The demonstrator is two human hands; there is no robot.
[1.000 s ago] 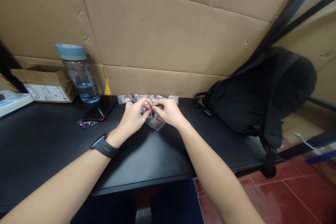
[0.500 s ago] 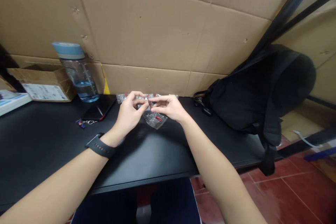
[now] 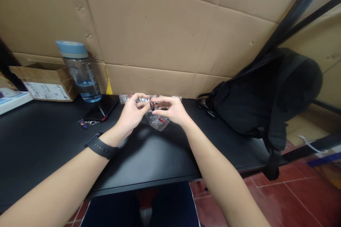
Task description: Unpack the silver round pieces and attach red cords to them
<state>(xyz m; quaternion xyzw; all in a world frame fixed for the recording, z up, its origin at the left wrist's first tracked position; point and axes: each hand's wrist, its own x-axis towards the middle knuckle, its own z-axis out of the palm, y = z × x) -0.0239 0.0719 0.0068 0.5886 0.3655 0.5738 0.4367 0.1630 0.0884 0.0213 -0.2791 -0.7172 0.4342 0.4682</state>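
Note:
Above the back part of the black table [image 3: 149, 163], my left hand [image 3: 134, 112] and my right hand [image 3: 172, 110] meet at the fingertips. Between them is a small dark round object [image 3: 152, 105], pinched by my left thumb and fingers. The fingers of my right hand rest against its right side, partly curled. What the object is cannot be made out. Beneath and behind the hands lie clear plastic bags, the nearest bag [image 3: 157, 123] with a small red piece [image 3: 161, 120] in it.
On the left are a blue-lidded water bottle [image 3: 86, 78], an open cardboard box [image 3: 48, 90] and a phone [image 3: 101, 109] with a keychain [image 3: 83, 124]. A black backpack [image 3: 247, 92] leans at the right. A cardboard wall [image 3: 160, 35] stands behind.
The small object between my fingertips has turned, and its dark round face shows more. My right fingers have spread a little. The whole view has shifted slightly.

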